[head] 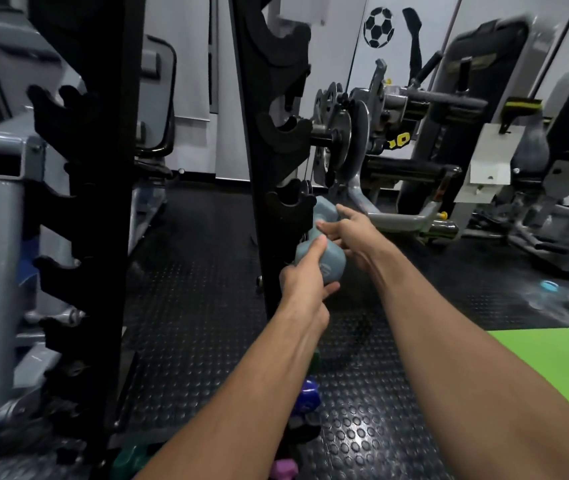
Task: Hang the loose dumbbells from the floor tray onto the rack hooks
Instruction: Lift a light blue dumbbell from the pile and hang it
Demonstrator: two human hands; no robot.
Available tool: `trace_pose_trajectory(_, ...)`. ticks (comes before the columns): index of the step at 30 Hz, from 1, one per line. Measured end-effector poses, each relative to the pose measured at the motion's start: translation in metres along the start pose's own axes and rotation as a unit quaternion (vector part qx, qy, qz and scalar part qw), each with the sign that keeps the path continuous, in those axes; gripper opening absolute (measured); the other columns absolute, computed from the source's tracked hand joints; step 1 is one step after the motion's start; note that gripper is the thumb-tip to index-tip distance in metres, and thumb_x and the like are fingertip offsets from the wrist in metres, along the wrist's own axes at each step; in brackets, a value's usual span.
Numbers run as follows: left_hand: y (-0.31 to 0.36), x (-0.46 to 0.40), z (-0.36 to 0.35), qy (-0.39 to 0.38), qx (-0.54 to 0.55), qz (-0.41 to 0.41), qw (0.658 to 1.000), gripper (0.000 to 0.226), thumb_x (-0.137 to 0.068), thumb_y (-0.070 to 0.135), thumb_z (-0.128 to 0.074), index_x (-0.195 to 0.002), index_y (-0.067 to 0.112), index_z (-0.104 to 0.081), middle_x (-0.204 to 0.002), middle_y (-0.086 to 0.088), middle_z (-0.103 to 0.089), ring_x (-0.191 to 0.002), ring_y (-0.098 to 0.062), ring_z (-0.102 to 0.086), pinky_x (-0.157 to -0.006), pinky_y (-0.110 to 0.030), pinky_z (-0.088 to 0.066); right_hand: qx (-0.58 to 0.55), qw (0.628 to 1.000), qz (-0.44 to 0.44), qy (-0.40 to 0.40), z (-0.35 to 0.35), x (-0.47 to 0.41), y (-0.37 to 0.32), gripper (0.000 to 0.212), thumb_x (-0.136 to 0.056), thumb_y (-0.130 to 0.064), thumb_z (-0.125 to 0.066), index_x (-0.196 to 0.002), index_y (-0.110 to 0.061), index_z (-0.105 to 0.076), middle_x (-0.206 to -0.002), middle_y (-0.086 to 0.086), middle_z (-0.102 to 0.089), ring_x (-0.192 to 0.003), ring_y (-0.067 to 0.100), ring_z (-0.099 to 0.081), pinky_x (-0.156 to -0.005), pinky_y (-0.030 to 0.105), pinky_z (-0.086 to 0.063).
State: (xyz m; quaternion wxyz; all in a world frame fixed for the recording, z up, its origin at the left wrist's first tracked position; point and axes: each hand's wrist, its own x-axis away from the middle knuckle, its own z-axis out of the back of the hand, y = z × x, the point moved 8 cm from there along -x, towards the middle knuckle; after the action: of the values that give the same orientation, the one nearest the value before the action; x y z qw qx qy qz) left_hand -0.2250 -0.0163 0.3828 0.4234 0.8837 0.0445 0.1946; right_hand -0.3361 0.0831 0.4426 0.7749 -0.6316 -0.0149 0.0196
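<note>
Purple dumbbell (308, 396) half hidden behind forearm, pink dumbbell (285, 471) cut off below

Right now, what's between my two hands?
The head view shows the grey-blue dumbbell between them: the left hand grips its lower head, and the right hand holds its handle beside a rack hook.

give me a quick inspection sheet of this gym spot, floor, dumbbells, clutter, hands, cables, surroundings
surface: black studded rubber floor; green mat at right.
job's things: grey-blue dumbbell held at the black rack, beside a hook; purple dumbbell and pink dumbbell low by the rack.
clutter: blurred blue and purple items on the floor at far right.
grippers: left hand grips the dumbbell's near head; right hand holds it near the handle.
cables: nothing seen.
surroundings: weight machine; football wall sticker.
</note>
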Motion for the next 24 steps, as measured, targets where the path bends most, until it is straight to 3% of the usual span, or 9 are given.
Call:
trace_pose_trajectory(2,0.005,-0.002,0.004,0.014,-0.006,-0.002,1.000,0.058,-0.083,0.043,-0.081,-0.123,0.009,-0.056,-0.110,-0.011,-0.065,-0.097,-0.025,-0.069,-0.069,-0.036,-0.063,0.006,1.000,-0.011,-0.002,-0.007,-0.005,0.001,0.085,-0.093,-0.005,-0.070,-0.163,-0.019,-0.025,-0.080,0.007,-0.057,-0.052,0.008,-0.047,-0.049,0.025,-0.038)
trace_pose_trajectory(5,0.017,-0.005,0.005,0.017,-0.010,-0.010,1.000,0.059,-0.084,0.043,-0.081,-0.125,0.008,-0.055,-0.110,-0.011,-0.063,-0.089,-0.022,-0.067,-0.076,-0.039,-0.063,0.007,1.000,-0.023,-0.005,-0.013,-0.007,-0.001,0.079,-0.096,-0.002,-0.063,-0.163,-0.019,-0.024,-0.068,0.001,-0.054,-0.052,0.009,-0.047,-0.046,0.023,-0.039)
trace_pose_trajectory(8,0.022,-0.005,0.005,0.017,-0.006,-0.005,1.000,0.056,-0.086,0.041,-0.079,-0.124,0.008,-0.054,-0.102,-0.008,-0.062,-0.075,-0.019,-0.065,-0.079,-0.040,-0.062,-0.004,0.999,-0.033,-0.012,-0.020,-0.010,-0.002,0.076,-0.092,0.006,-0.054,-0.160,-0.021,-0.033,-0.070,0.001,-0.059,-0.052,0.010,-0.049,-0.048,0.026,-0.041)
trace_pose_trajectory(11,0.023,-0.005,0.010,0.027,-0.008,0.001,1.000,0.056,-0.086,0.039,-0.079,-0.125,0.007,-0.054,-0.094,-0.006,-0.061,-0.068,-0.016,-0.064,-0.075,-0.038,-0.061,0.007,0.999,-0.022,-0.034,-0.035,-0.019,0.002,0.064,-0.081,0.010,-0.043,-0.139,-0.011,-0.061,-0.081,0.011,-0.069,-0.069,0.026,-0.059,-0.063,0.034,-0.049)
trace_pose_trajectory(13,0.020,-0.006,0.016,0.039,0.006,0.009,0.999,0.053,-0.087,0.039,-0.079,-0.119,0.007,-0.052,-0.092,-0.005,-0.060,-0.069,-0.016,-0.063,-0.076,-0.038,-0.061,-0.003,0.999,-0.015,-0.050,-0.045,-0.012,0.001,0.041,-0.091,0.011,-0.042,-0.110,-0.006,-0.073,-0.085,0.013,-0.074,-0.072,0.027,-0.069,-0.069,0.036,-0.057)
trace_pose_trajectory(16,0.015,-0.007,0.024,0.051,0.022,0.018,0.998,0.056,-0.084,0.042,-0.081,-0.120,0.008,-0.054,-0.093,-0.006,-0.061,-0.073,-0.018,-0.064,-0.085,-0.041,-0.062,0.010,0.998,-0.015,-0.066,-0.054,-0.004,0.007,0.029,-0.097,0.007,-0.053,-0.083,-0.009,-0.072,-0.077,0.011,-0.074,-0.065,0.024,-0.072,-0.063,0.038,-0.062)
trace_pose_trajectory(20,0.011,-0.009,0.028,0.037,0.012,0.021,0.999,0.057,-0.082,0.044,-0.082,-0.115,0.008,-0.054,-0.093,-0.007,-0.063,-0.075,-0.019,-0.066,-0.087,-0.041,-0.061,0.004,0.997,-0.028,-0.068,-0.052,-0.005,0.018,0.031,-0.095,0.011,-0.051,-0.083,-0.011,-0.070,-0.082,0.013,-0.072,-0.075,0.029,-0.070,-0.086,0.049,-0.058)
trace_pose_trajectory(24,0.013,-0.011,0.032,0.004,-0.009,0.023,1.000,0.053,-0.082,0.042,-0.083,-0.107,0.006,-0.053,-0.094,-0.009,-0.065,-0.078,-0.023,-0.069,-0.091,-0.046,-0.061,0.000,0.999,-0.014,-0.051,-0.051,0.000,0.015,0.030,-0.093,0.011,-0.054,-0.080,-0.010,-0.071,-0.081,0.014,-0.073,-0.070,0.026,-0.072,-0.067,0.039,-0.062)
